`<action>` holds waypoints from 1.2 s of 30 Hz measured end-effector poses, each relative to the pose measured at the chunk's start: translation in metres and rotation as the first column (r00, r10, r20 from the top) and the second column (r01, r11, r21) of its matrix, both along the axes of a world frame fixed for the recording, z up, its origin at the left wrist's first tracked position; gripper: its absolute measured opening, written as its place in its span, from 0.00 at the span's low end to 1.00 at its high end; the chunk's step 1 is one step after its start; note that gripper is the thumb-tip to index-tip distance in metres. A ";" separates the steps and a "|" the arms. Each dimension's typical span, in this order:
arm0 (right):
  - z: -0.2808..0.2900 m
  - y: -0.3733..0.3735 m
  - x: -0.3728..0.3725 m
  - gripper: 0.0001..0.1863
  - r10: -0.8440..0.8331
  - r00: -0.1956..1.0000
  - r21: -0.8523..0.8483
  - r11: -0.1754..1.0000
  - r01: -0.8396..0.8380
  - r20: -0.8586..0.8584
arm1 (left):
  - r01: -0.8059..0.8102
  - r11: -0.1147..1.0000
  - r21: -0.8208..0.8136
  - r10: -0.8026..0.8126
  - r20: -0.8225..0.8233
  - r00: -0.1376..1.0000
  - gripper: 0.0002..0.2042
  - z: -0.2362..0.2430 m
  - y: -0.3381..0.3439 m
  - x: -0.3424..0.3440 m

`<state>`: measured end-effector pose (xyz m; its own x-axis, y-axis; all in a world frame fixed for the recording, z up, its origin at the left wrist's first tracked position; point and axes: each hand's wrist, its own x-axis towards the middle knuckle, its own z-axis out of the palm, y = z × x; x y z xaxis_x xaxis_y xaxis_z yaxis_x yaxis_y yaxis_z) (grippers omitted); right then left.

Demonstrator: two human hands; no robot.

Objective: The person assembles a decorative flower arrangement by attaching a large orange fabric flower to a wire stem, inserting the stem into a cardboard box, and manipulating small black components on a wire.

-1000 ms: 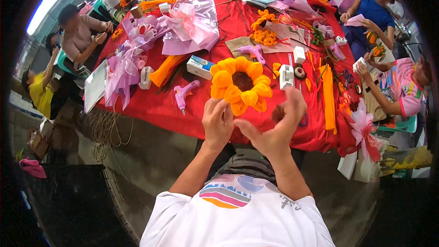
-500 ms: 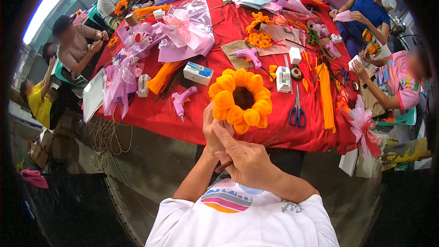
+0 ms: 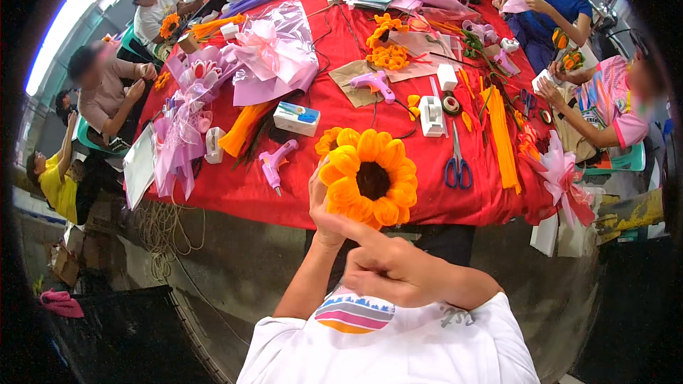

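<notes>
My left hand (image 3: 324, 213) is closed behind an orange fuzzy artificial sunflower (image 3: 388, 211) with a dark brown centre, which faces up toward me. More orange petals (image 3: 328, 141) stick out behind its upper left edge. The fingers on that side are partly hidden by the bloom. Just below the petals is my right hand (image 3: 395, 269), its index finger stretched across to the left hand and the other fingers curled in. Whatever lies inside those curled fingers is hidden, and the flower's stem does not show.
On the red-covered table (image 3: 341, 117) lie a pink glue gun (image 3: 277, 166), another glue gun (image 3: 373, 85), scissors (image 3: 457, 163), a tape dispenser (image 3: 431, 116), a small box (image 3: 297, 119), orange pipe cleaners (image 3: 501, 142) and wrapped bouquets (image 3: 274, 64). Several people sit around it.
The sunflower has tilted and shifted slightly lower, and petals behind it have come into sight. My right hand has moved down and right, its index finger extended; the brown stem end is now hidden.
</notes>
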<state>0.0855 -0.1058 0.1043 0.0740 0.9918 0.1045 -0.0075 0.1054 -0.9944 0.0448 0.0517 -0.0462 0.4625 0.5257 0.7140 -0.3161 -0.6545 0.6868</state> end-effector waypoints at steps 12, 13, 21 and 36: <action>-0.025 -0.076 0.052 0.20 -0.638 0.759 -0.031 0.768 0.640 -0.132 | -0.186 0.956 -0.227 0.127 -0.254 0.959 0.09 0.022 0.077 -0.072; -0.033 -0.080 0.055 0.20 -0.627 0.766 -0.027 0.776 0.630 -0.139 | -0.146 0.942 -0.303 0.022 -0.380 0.925 0.07 0.048 0.089 -0.075; -0.066 -0.110 0.061 0.17 -0.736 0.671 -0.207 0.673 0.710 -0.093 | 0.141 0.735 -0.663 -0.389 -0.243 0.889 0.04 0.023 0.222 -0.055; -0.084 -0.137 0.063 0.11 -0.841 0.537 -0.326 0.528 0.784 -0.068 | -0.051 0.423 -0.905 -0.551 -0.301 0.778 0.07 -0.021 0.311 -0.008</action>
